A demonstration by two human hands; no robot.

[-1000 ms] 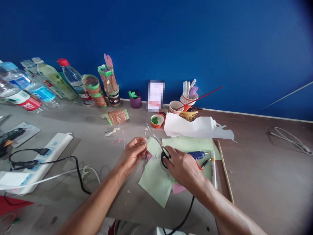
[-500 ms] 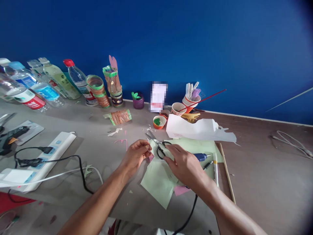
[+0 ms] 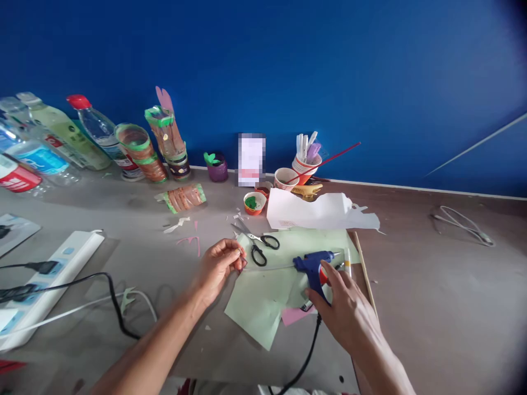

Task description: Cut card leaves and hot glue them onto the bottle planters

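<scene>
My left hand (image 3: 224, 263) is pinched, and a small dark pink scrap, probably paper, shows at its fingertips. My right hand (image 3: 348, 307) has thumb and fingers around the handle of a blue hot glue gun (image 3: 313, 263), whose nozzle points right; a clear glue stick (image 3: 272, 267) runs out of its back. Between the hands, black-handled scissors (image 3: 257, 241) lie partly spread on the table and pale green paper (image 3: 257, 312). A pink sheet (image 3: 294, 315) and a pen partly show under the glue gun.
White torn paper (image 3: 313, 211) lies behind the scissors, near a cup of green paint (image 3: 254, 203) and a cup of pens (image 3: 307, 162). Wrapped bottle crafts (image 3: 168, 137) and plastic bottles (image 3: 61, 131) stand back left. A power strip (image 3: 61, 274) with cords lies left.
My right hand has let go of the scissors, which now lie on the table, and has moved right and down to the glue gun. My left hand stays pinched; the view has shifted right.
</scene>
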